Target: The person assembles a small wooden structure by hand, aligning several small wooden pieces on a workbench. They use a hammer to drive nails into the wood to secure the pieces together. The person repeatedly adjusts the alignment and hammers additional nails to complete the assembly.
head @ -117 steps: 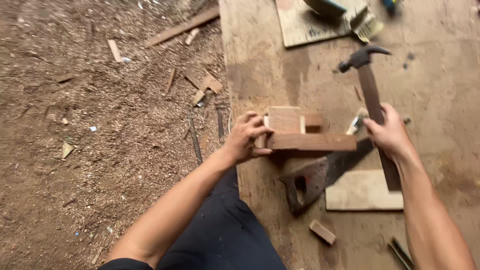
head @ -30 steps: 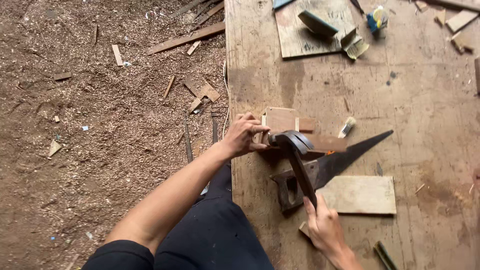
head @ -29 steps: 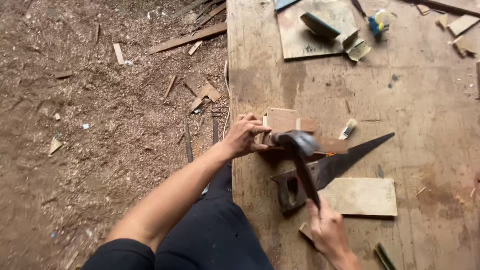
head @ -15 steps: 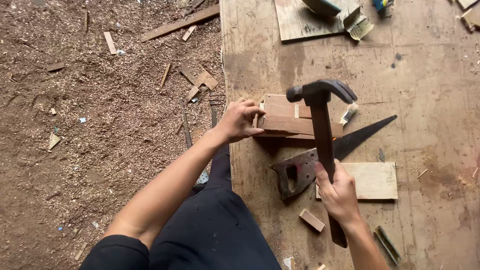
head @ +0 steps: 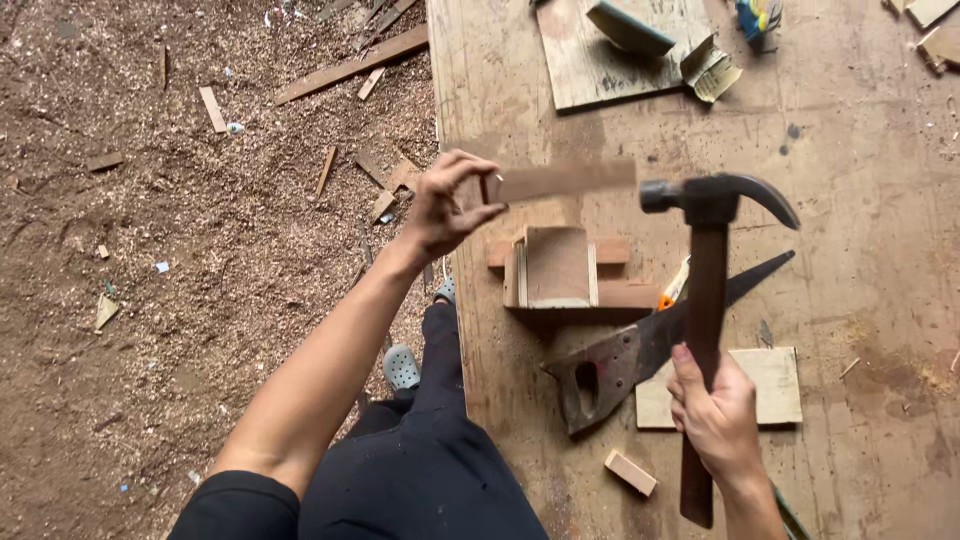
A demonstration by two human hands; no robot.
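My left hand (head: 445,205) holds one end of a thin wooden strip (head: 565,181), lifted above the wooden workbench (head: 860,250) and blurred by motion. Just below the strip sits a small assembly of wooden blocks (head: 556,268). My right hand (head: 715,415) grips the wooden handle of a claw hammer (head: 710,260), whose dark steel head points left toward the strip's free end. A hand saw (head: 640,355) with a dark handle lies flat under the hammer.
A pale board (head: 775,385) lies beneath the saw blade and a small block (head: 631,472) near the bench's front edge. A plywood piece (head: 600,60) with scraps rests at the back. The ground (head: 150,250) on the left is covered in sawdust and offcuts.
My left hand has lifted a wooden strip off the block assembly. My right hand has raised the hammer and shifted it right, its head now level with the strip.
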